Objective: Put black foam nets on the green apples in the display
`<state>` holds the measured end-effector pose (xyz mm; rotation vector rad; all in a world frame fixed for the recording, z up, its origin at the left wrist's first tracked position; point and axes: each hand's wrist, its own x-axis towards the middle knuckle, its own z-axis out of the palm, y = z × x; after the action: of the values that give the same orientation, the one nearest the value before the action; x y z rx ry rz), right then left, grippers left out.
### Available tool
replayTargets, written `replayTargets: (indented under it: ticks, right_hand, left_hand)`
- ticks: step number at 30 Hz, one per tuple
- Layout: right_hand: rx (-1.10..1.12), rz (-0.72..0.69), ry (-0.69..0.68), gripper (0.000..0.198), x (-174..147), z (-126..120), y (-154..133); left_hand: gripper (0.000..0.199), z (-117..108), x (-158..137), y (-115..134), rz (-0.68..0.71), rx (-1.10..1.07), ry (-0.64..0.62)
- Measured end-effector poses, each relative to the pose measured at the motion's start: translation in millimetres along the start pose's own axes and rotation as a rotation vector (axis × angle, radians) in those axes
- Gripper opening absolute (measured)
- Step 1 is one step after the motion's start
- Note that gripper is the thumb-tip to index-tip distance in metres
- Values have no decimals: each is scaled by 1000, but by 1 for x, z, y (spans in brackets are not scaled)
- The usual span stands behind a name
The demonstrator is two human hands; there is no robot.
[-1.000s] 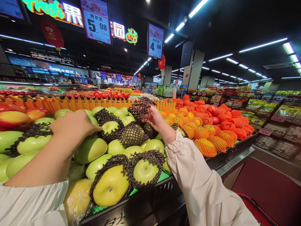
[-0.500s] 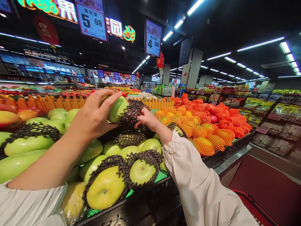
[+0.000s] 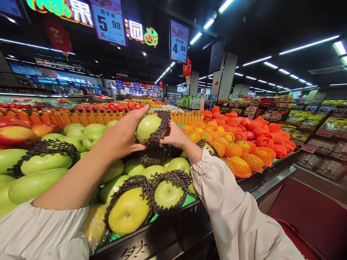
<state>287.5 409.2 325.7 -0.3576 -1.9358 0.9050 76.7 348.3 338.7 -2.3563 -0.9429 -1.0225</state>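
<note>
My left hand grips a green apple from its left side, thumb below and fingers over the top. A black foam net sleeve covers the apple's right side. The fingers of my right hand are closed on that sleeve, partly hidden behind it. Below the hands, a further black net lies on the heap. Nearer to me sit a yellow-green apple and a green apple, each ringed by a black net.
More green apples fill the crate at left, beside red-yellow apples. Orange-netted fruit is piled at right. An orange picket divider runs behind. The crate's black rim lies nearest me, and a red basket edge shows lower right.
The net sleeve, bunched beside the apple before, now sits over its right side. Both hands are closer together, and the view has shifted slightly.
</note>
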Motion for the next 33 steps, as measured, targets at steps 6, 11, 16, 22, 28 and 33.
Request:
replayTargets:
  ticks: [6,11,16,22,28,33]
  right_hand:
    - [-183,-9,59,91,-3,-7,3]
    - [-231,-22,79,77,-3,-6,-2]
    - [-158,22,138,78,-5,-2,-7]
    - [-153,-29,119,79,-6,-1,-10]
    - [-131,-13,39,76,-9,-4,-14]
    - [136,29,50,59,-15,-2,-22]
  left_hand:
    - [93,5,1,-3,-132,-118,-77]
    - [96,3,-1,2,-66,-184,-89]
    - [103,3,-3,6,-80,-310,-152]
    - [123,6,-2,17,-96,-343,-153]
    - [113,13,-1,18,-7,-314,-93]
    - [128,16,1,15,118,-225,-3]
